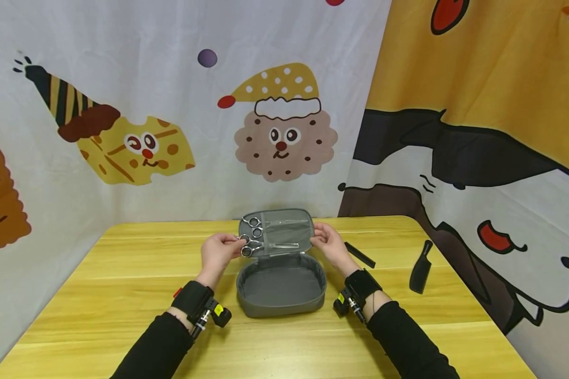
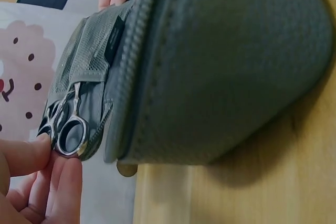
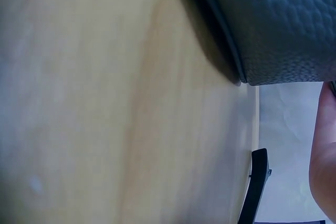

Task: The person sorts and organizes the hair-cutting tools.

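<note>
Black fabric sleeves (image 1: 156, 347) covered the forearms below the hands, each leading to a black wrist strap (image 1: 193, 304) fitted with a small camera. Between the wrists, a grey, textured, zip-edged oval case (image 1: 284, 311) sat open on the pale yellow wood-grain table (image 1: 137, 295). Its rounded grey lid (image 1: 289, 211) stood raised at the far side of the base, between the two hands, which were well apart from each other. At the lid's left edge, the left hand (image 1: 218, 252) pinched the looped handles of one pair of silver metal scissors (image 1: 260, 245) between thumb and fingers. The blades showed through a sheer grey mesh pocket (image 1: 284, 236). Opposite, the right hand (image 1: 331, 246) gripped the lid's right edge. Well to the right of that hand lay a black comb with a slim handle (image 1: 421, 271); near its wrist lay a narrow black strip-shaped object (image 1: 360, 255). Just beyond the left fingertips, a second pair of silver metal scissors (image 1: 254, 227) rested in the lid. Farthest from both hands hung white cloth (image 1: 147, 79) printed with cartoon figures.
</note>
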{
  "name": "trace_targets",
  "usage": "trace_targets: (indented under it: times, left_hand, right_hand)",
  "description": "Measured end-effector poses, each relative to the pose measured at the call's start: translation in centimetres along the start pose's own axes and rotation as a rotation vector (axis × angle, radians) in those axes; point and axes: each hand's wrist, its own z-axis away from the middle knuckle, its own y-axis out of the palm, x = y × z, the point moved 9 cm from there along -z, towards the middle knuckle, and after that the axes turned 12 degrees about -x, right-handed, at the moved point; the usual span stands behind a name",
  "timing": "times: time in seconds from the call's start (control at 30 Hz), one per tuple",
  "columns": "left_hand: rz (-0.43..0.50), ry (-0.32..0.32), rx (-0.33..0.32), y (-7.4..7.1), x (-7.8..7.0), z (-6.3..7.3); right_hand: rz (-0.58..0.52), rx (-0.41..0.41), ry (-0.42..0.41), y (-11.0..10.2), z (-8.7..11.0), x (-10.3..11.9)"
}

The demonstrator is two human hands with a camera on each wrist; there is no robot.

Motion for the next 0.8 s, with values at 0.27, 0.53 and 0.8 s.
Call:
trace_targets:
  times: [0.27, 0.53, 0.8]
  left_hand:
    - [-0.056, 0.017, 0.009, 0.8, -0.4, 0.1]
    - [-0.047, 0.015, 0.026, 1.0, -0.6, 0.4]
    - [-0.049, -0.001, 0.038, 1.5, -0.7, 0.6]
  right_hand:
    - [-0.011, 0.004, -0.004, 0.0, 0.1, 0.1]
    - [-0.023, 0.02, 0.003, -0.1, 0.1, 0.2]
    - [-0.023, 0.027, 0.01, -0.1, 0.1, 0.4]
